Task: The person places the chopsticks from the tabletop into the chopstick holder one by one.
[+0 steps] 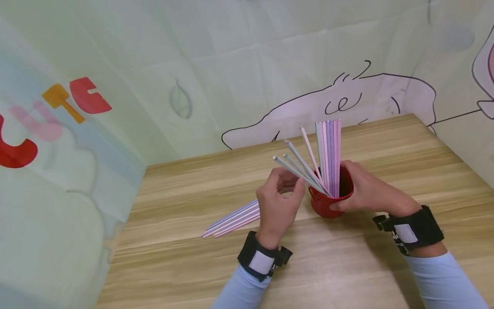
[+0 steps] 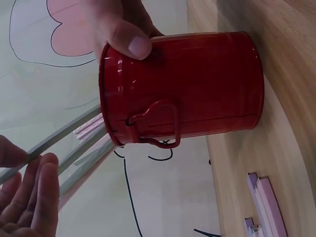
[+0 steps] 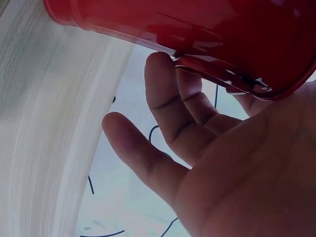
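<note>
A red metal bucket (image 1: 323, 209) with a small side handle (image 2: 177, 126) stands on the table. Several slim pastel pencils (image 1: 329, 156) rise from it, an upright pink and purple bunch with a few green and pale ones leaning left. My right hand (image 1: 366, 189) grips the bucket from the right, its thumb over the near wall. On the other side, my left hand (image 1: 278, 208) pinches a green pencil (image 2: 66, 129) near its upper end; the lower end is inside the bucket. Loose purple and pink pencils (image 1: 234, 219) lie left of my left hand, which hides their far ends.
The wood-grain table (image 1: 170, 262) meets a printed fabric backdrop (image 1: 216, 77) along its back and side edges. Both wrists wear a black strap (image 1: 418, 229) over or beside light blue sleeves (image 1: 444, 274).
</note>
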The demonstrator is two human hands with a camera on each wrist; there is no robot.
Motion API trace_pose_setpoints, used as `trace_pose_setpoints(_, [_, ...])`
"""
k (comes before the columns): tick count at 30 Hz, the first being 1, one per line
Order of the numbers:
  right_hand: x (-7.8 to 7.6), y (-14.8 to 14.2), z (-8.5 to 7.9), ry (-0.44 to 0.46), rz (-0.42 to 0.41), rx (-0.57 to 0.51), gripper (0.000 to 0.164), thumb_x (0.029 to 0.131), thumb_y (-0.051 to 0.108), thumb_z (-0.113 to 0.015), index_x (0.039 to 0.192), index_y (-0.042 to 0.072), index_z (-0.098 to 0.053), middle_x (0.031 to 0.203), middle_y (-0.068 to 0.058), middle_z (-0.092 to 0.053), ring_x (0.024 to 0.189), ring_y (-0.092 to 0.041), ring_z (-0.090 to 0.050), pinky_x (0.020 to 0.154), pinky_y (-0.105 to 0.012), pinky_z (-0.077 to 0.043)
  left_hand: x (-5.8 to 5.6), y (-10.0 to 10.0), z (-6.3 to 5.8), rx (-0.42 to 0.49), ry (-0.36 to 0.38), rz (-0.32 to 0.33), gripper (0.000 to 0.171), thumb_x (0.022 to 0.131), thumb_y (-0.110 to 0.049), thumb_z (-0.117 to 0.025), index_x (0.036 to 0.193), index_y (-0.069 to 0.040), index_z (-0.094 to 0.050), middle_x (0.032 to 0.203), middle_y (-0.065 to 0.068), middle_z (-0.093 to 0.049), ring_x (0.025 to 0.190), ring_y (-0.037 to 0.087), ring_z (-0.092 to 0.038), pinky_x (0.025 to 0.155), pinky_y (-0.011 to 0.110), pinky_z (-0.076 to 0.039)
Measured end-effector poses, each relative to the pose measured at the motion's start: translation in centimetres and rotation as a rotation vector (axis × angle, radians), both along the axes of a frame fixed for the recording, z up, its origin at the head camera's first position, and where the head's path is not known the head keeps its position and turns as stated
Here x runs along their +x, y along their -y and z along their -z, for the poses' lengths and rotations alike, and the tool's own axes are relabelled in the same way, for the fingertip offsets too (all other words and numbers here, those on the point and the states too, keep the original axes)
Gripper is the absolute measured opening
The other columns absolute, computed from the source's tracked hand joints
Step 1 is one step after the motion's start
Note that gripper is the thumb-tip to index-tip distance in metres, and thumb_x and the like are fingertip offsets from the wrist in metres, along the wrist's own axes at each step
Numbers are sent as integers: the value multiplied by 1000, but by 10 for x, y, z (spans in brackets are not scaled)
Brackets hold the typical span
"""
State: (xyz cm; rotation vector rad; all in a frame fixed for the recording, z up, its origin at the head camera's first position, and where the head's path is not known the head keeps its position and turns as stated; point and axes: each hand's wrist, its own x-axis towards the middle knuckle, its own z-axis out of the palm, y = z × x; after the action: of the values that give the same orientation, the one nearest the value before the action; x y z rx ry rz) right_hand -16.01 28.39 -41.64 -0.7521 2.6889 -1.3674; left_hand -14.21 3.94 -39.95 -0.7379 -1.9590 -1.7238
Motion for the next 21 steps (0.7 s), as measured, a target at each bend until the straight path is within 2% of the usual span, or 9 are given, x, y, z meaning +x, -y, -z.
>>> trace_pose_setpoints(7, [1, 1, -1, 17, 13, 13, 88, 67, 25, -96, 136, 5, -46, 125, -9, -60, 109, -27, -59, 90, -51, -55, 1, -1, 5, -137, 56, -58, 21, 92, -16, -75, 106, -5, -63, 91, 4, -72, 78, 11, -69, 70, 30, -60])
trace_pose_setpoints(14, [1, 2, -2, 5, 10, 20, 89, 67, 28, -96, 137, 6, -46, 125, -8, -60, 109, -26, -59, 89, -48, -55, 2, 9, -1, -94, 87, -65, 33, 93, -21, -72, 120, -6, -62, 93, 4, -72, 81, 13, -69, 72, 28, -60])
trace_pose_setpoints(21, [0, 2, -1, 7, 24, 35, 88, 67, 30, -96, 135, 6, -47, 123, -7, -61, 108, -24, -59, 88, -45, -55, 4, 25, -8, -114, 19, -90, 32, 95, -23, -68, 120, -5, -63, 90, 4, -71, 80, 14, -68, 71, 30, -60])
